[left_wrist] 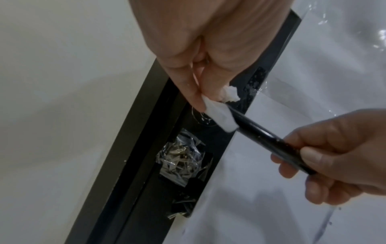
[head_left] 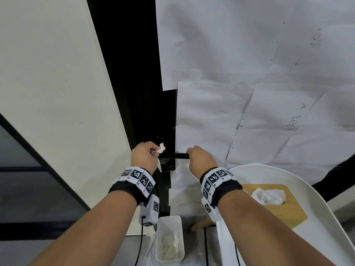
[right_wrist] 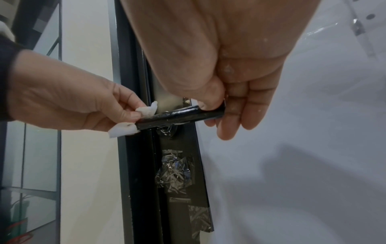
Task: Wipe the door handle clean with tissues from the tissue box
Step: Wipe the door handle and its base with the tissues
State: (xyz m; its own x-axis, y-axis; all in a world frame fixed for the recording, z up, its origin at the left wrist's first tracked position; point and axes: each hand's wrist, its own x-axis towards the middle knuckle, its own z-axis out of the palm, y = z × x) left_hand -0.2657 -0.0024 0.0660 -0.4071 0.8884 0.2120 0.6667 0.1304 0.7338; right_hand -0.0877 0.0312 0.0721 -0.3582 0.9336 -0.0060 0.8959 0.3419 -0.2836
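A black lever door handle (head_left: 176, 155) (left_wrist: 265, 137) (right_wrist: 179, 117) sticks out from a black door frame. My left hand (head_left: 144, 158) (right_wrist: 69, 105) pinches a crumpled white tissue (head_left: 160, 150) (left_wrist: 219, 113) (right_wrist: 123, 129) wrapped round the handle's pivot end. My right hand (head_left: 201, 160) (left_wrist: 334, 156) (right_wrist: 221, 92) grips the handle's free end, thumb on top and fingers curled behind. A tissue box (head_left: 276, 206) with a wooden lid and white tissue poking out sits on the white tray at lower right.
White paper sheets (head_left: 249, 73) cover the door right of the frame. Crumpled clear tape (right_wrist: 173, 171) sticks to the frame below the handle. A white tray (head_left: 326, 227) lies at lower right. A clear bin (head_left: 170, 239) with used tissue stands below the hands.
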